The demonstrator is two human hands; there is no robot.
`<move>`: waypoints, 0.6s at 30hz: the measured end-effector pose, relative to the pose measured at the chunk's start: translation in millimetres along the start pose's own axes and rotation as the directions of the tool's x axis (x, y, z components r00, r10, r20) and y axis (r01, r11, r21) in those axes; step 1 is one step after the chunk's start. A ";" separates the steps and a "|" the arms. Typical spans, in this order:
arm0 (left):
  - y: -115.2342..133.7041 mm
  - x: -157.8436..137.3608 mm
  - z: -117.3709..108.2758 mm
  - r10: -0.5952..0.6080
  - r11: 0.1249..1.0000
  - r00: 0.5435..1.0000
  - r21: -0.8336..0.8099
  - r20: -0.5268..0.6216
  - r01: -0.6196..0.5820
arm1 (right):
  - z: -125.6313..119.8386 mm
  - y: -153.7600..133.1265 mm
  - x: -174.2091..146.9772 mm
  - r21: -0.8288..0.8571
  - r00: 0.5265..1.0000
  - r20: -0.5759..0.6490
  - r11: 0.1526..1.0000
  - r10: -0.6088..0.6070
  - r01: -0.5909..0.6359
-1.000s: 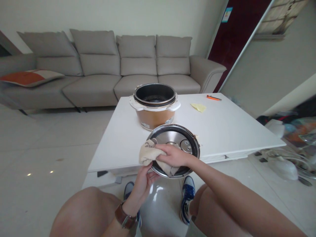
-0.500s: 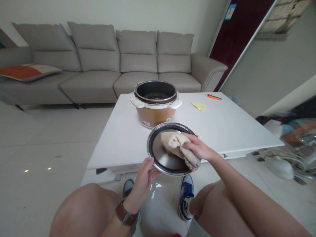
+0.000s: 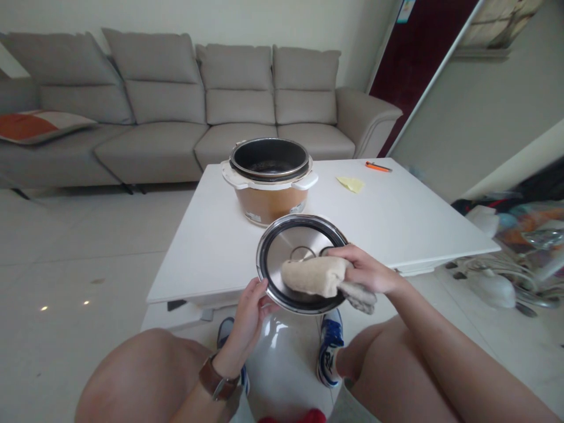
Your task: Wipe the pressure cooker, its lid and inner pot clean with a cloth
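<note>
A round metal lid (image 3: 288, 238) with a black sealing ring is tilted above the near edge of the table, its inner face toward me. My left hand (image 3: 253, 302) grips the lid's lower left rim, thumb on top and fingers underneath. Bunched in my right hand (image 3: 361, 267) is a beige cloth (image 3: 315, 277), pressed on the lower right part of the lid's face. Just behind the lid stands a brown and white electric cooker (image 3: 271, 200), uncovered, with a dark inner pot (image 3: 269, 158) in it.
The white table (image 3: 189, 247) carries a yellow piece of paper or cloth (image 3: 351, 184) and an orange utility knife (image 3: 378, 167) on its far right. A grey sofa (image 3: 238, 111) stands behind. Hoses and other clutter (image 3: 497, 288) lie on the floor at right.
My right hand has moved the cloth down across the lid, baring the ring mark at its centre. My left hand keeps its hold. The whole view has shifted slightly.
</note>
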State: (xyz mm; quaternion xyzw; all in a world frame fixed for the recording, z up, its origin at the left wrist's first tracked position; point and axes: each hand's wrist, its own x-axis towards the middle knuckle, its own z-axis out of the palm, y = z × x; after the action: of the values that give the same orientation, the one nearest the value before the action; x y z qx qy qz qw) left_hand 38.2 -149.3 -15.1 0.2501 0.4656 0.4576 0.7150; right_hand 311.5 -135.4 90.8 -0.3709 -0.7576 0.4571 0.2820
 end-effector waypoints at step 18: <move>-1.9 2.1 0.3 0.000 0.999 0.997 -0.037 -0.081 -0.003 | 30.0 -4.7 13.4 -0.088 0.967 0.254 0.995 -0.029 0.053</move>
State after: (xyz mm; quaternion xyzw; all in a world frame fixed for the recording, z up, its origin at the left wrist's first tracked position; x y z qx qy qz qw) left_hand 39.7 -148.3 -17.3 0.2185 0.4856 0.4762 0.6998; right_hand 279.5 -140.4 83.5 -0.3069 -0.8156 0.4583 0.1748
